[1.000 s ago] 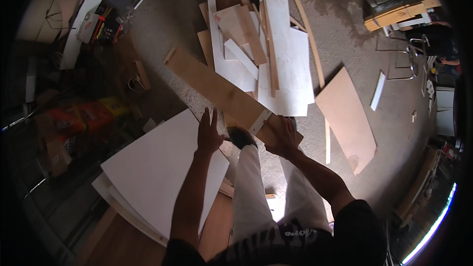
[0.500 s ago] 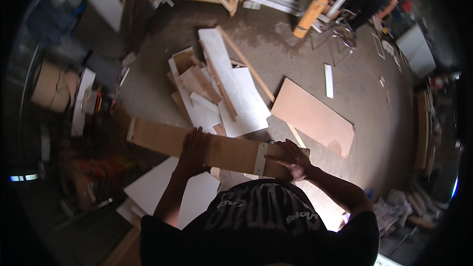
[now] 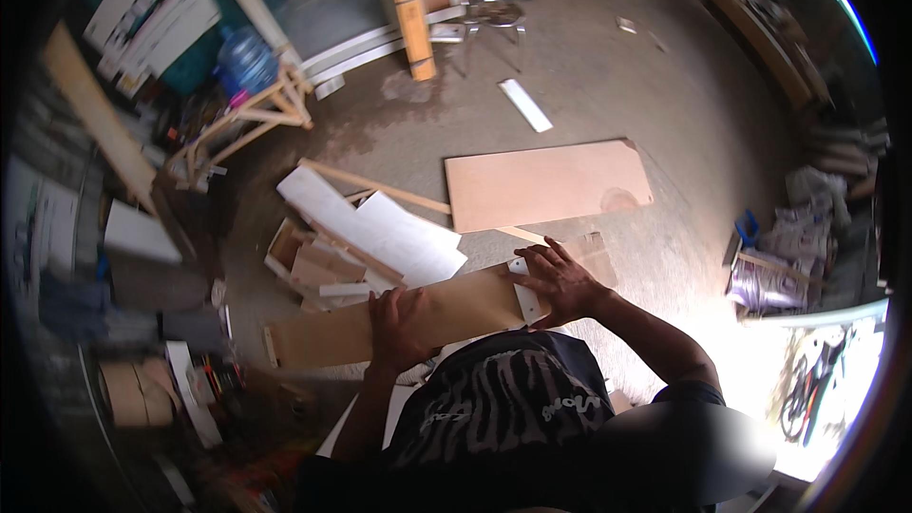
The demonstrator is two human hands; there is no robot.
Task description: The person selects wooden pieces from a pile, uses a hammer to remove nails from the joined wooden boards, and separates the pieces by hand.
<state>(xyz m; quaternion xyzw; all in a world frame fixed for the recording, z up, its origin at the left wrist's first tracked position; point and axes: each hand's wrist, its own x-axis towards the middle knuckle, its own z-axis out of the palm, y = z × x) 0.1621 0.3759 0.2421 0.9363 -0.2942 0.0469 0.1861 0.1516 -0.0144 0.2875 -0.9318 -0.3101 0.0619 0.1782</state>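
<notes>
A long, narrow brown wooden board (image 3: 313, 331) lies crosswise in front of my torso, its right end tilted up in the head view. A white strip (image 3: 523, 294) with small holes crosses it near the right. My left hand (image 3: 394, 328) grips the board around its middle, fingers over the far edge. My right hand (image 3: 562, 285) holds it at the white strip, with thumb and fingers spread across the width. The undersides of both grips are hidden. Just beyond the board, white panels and brown offcuts (image 3: 375, 233) lie in a pile on the floor.
A flat tan panel (image 3: 541, 185) lies ahead, with a white strip of board (image 3: 525, 105) farther off. A metal stool (image 3: 494, 14) stands near an orange post (image 3: 410, 19). A wooden stand (image 3: 252, 119) carries a blue water bottle (image 3: 247, 62). Plastic-wrapped bundles (image 3: 774, 266) lie right.
The view has turned to the right. The board's right end has swung up in the picture, and my right hand now lies over the white strip. Both hands stay on the board.
</notes>
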